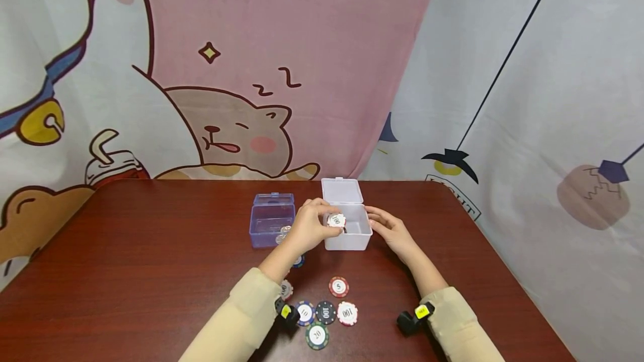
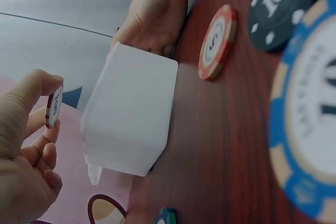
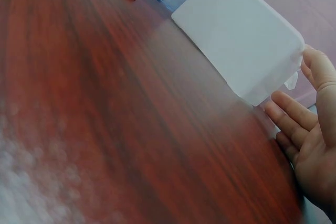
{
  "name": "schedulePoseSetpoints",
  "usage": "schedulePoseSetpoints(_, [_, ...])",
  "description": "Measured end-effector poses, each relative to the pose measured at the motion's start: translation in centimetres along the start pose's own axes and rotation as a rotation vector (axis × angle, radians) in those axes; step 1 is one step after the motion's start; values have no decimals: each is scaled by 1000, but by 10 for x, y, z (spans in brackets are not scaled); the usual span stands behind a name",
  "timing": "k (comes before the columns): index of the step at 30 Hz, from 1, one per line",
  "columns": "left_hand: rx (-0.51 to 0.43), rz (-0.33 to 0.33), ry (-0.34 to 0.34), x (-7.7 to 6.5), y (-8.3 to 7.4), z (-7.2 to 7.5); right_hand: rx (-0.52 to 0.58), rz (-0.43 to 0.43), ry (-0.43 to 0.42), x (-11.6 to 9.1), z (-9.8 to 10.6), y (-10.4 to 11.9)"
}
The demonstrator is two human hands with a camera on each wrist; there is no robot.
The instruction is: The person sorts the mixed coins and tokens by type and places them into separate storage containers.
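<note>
The left hand [image 1: 310, 225] pinches a 100 chip [image 1: 336, 220] above the white box [image 1: 347, 243]; the right hand [image 1: 394, 233], loosely spread, touches its side.

Near the head view's middle, the held chip [image 1: 336, 220] is white with red edging, the right box [image 1: 347, 243] milky white, the left box [image 1: 263, 240] clear violet-blue. Lower centre, the black chip [image 1: 325, 313] has pale spots, the blue chip [image 1: 304, 313] a cream-striped rim. The reddish-brown table [image 1: 176, 250] shows darker grain.
</note>
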State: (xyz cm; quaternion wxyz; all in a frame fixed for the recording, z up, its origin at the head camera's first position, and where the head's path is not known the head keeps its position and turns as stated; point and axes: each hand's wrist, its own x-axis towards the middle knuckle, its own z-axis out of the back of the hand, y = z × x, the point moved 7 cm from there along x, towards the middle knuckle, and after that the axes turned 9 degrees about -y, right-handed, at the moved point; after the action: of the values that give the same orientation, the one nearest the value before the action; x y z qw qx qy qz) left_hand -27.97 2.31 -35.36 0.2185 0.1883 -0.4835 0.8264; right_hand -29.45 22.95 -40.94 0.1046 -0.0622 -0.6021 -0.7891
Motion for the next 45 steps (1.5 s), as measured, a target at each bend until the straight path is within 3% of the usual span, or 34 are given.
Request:
schedulePoseSetpoints(15, [31, 15, -50, 11, 21, -14, 17, -9, -1, 2, -1, -2])
schedulePoseSetpoints(22, [78, 75, -17, 12, 27, -21, 8, -5, -3, 1, -1, -1])
schedulePoseSetpoints(30, [127, 109, 11, 13, 28, -24, 26, 7, 0, 1, -1, 0])
schedulePoseSetpoints(45, [96, 163, 10, 10, 29, -25, 46, -5, 14, 3, 1, -1])
